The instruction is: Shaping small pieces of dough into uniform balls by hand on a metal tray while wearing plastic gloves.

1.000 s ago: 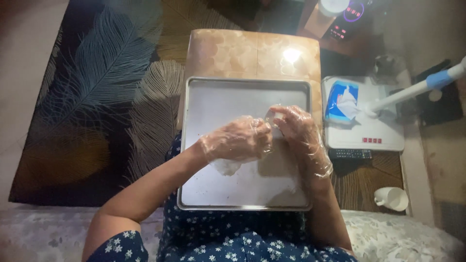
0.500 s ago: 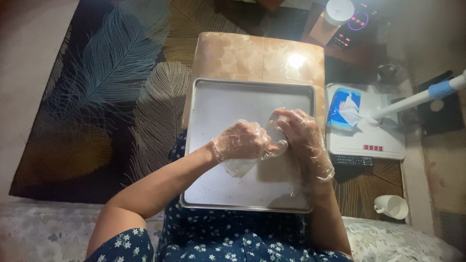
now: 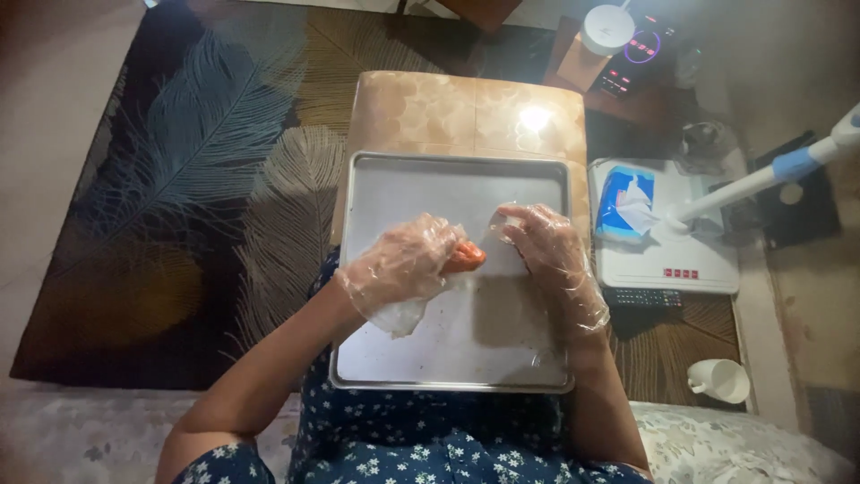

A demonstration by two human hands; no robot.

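Orange food piece (image 3: 466,257) sits clamped in the gloved left hand (image 3: 403,267) over the metal tray (image 3: 452,179), long axis pointing right toward the right hand (image 3: 546,246), whose fingers pinch a clear wrapper scrap (image 3: 498,220) just beyond its tip.

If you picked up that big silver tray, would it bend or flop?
Probably not. The metal tray has a raised rim all round and lies flat across the small table, so it looks stiff. Its smooth, shiny surface could feel slippery, especially to the left hand and right hand in thin plastic gloves.
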